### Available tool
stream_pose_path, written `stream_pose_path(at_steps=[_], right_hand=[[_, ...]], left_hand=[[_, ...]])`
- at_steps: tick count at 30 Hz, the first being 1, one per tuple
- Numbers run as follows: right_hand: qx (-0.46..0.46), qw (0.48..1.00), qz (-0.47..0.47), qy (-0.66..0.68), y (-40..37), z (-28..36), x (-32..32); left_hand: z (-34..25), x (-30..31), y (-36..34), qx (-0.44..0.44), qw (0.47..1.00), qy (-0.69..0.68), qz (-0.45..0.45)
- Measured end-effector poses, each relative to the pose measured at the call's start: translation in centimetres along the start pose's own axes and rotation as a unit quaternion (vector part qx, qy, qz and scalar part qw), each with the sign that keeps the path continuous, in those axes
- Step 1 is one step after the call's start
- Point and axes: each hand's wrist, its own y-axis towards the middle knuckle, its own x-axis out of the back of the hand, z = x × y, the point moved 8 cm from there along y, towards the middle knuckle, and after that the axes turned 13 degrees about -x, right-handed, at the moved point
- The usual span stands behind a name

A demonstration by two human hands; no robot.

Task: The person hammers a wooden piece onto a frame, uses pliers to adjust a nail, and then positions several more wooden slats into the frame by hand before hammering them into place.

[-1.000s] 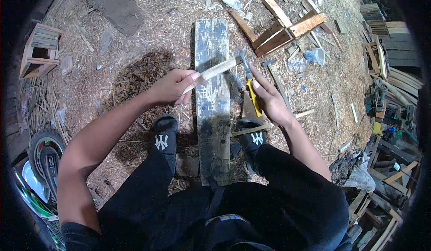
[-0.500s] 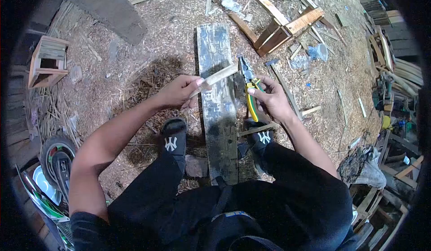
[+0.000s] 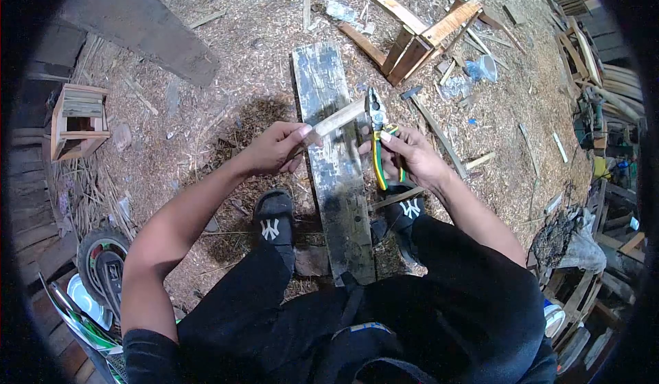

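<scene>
My left hand [image 3: 280, 148] pinches the near end of a short wooden strip [image 3: 340, 118], which slants up to the right over a weathered plank [image 3: 334, 171]. In my right hand [image 3: 414, 154] are pliers [image 3: 378, 133] with yellow and green handles. Their jaws point up and touch or nearly touch the strip's far end; whether they grip anything there is too small to tell. The handles are spread somewhat, with my right thumb lying over them.
A hammer [image 3: 434, 127] lies right of the pliers. Beyond it stands a wooden frame piece [image 3: 449, 25]. A small wooden stool [image 3: 81, 121] is at the left, a wheel [image 3: 103, 260] lower left. My sandalled feet flank the plank. Shavings and offcuts cover the ground.
The view has shifted and turned slightly. The pliers' handles look more spread and the pliers more upright; both hands still hold the same things.
</scene>
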Motion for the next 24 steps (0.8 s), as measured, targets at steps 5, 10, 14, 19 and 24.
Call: stream_pose_path(at_steps=[5,10,14,19,24], right_hand=[[0.016,0.997,0.062,0.053,-0.2,0.1,-0.1],[0.018,0.986,0.081,0.144,-0.6,0.6,-1.4],[0.025,0.982,0.11,0.153,-0.8,0.6,-1.6],[0.025,0.98,0.117,0.156,-0.7,0.6,-1.7],[0.012,0.98,0.115,0.164,-0.5,0.4,-1.5]], left_hand=[[-0.1,-0.2,0.4,0.024,1.0,-0.004,-0.012],[0.1,-0.5,0.6,0.006,1.0,-0.012,-0.018],[0.0,-0.6,0.5,0.002,1.0,-0.009,-0.024],[-0.2,-0.9,0.4,0.005,1.0,0.004,-0.003],[0.0,-1.0,0.3,0.017,1.0,-0.011,-0.007]])
